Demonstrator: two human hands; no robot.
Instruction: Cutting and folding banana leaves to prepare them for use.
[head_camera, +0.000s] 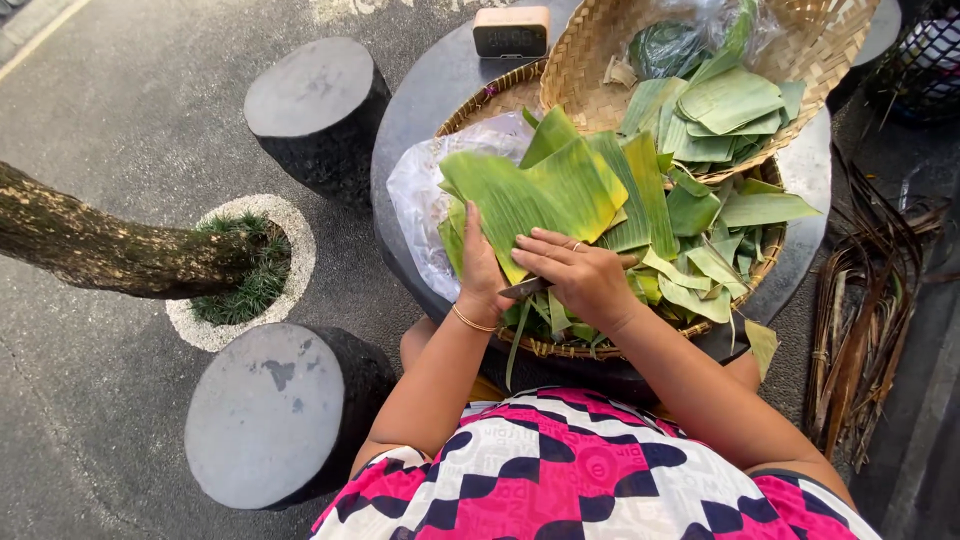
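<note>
Two hands on one big, bright green banana leaf piece (540, 195), lying on top of the pile in the lower flat woven bamboo tray (765, 265). Leaf is glossy w/ fine parallel ribs, yellowish toward the right edge, folded or doubled over so a crease runs diagonally. Left hand (482, 270) lies flat on it, fingers together, pressing down near the leaf's lower edge, gold bangle at the wrist. Right hand (580, 275) is closed on a small knife w/ dark blade (525, 289); the blade pokes out to the left, just under the leaf's bottom edge, touching or nearly touching, can't tell which. Ring on one finger.

Lots of smaller cut green leaf strips (700, 270) scattered in the tray, plus a clear plastic bag (420, 190) tucked under on the left. Second tilted woven basket (600, 50) behind holds stacked trimmed leaf squares (730, 105). All sits on a round dark stone table (420, 100), small tan box w/ dark screen (510, 32) at the far edge. Round stone stools (315, 100) to the left.
</note>
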